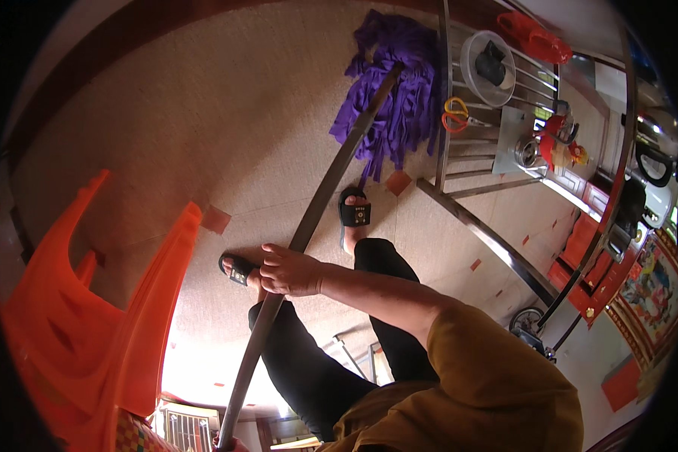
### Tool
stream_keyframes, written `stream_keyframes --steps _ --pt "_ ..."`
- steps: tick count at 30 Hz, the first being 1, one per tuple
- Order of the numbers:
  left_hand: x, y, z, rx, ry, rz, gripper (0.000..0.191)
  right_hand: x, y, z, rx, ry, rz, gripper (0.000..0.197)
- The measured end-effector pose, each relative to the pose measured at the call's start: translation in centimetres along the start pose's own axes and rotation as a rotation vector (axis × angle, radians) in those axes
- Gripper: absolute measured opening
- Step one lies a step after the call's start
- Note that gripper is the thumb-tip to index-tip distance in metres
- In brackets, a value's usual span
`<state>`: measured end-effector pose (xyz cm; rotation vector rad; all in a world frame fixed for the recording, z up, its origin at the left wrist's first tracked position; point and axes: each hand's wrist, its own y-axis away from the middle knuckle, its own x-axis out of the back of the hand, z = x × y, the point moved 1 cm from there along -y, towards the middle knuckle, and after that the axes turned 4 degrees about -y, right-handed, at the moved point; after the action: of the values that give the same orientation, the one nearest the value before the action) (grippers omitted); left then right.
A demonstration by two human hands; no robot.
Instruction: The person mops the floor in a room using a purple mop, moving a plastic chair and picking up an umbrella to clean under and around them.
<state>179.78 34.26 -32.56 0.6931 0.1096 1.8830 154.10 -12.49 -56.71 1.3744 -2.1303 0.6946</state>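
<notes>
A mop with a long metal handle (pixel 327 183) crosses the view from the bottom edge up to its purple cloth strips (pixel 392 107), which lie spread on the tiled floor beside a metal rack. My right hand (pixel 291 271) is wrapped around the middle of the handle. Low at the bottom edge, my left hand (pixel 233 445) is mostly cut off, with a few fingers showing around the handle's lower part. Both my feet, in black slide sandals (pixel 355 208), stand below the mop head.
An orange plastic chair (pixel 68 316) fills the lower left. On the right stands the metal rack (pixel 443 113), holding a clear plastic container (pixel 489 68), scissors (pixel 455 115) and a red figurine (pixel 559 147). Its metal leg (pixel 486 231) extends near my knees.
</notes>
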Motion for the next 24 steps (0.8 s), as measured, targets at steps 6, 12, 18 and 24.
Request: stream_keyframes --steps 6,12,18,24 --pt "-3.1 0.2 -7.1 -0.234 -0.166 -0.17 0.021 0.6 0.4 5.6 -0.036 0.019 -0.076 0.021" --pt "-20.9 -2.2 -18.8 0.523 0.284 -0.068 0.022 5.1 -0.9 17.8 -0.301 0.338 -0.191 0.008" --pt "-34.8 -8.7 -26.2 0.638 0.242 -0.303 0.024 5.2 0.9 25.1 -0.462 0.482 -0.165 0.015" --pt "-42.7 -11.6 -30.2 0.448 0.104 -0.613 0.019 3.7 6.7 26.1 -0.777 0.506 -0.48 0.023"
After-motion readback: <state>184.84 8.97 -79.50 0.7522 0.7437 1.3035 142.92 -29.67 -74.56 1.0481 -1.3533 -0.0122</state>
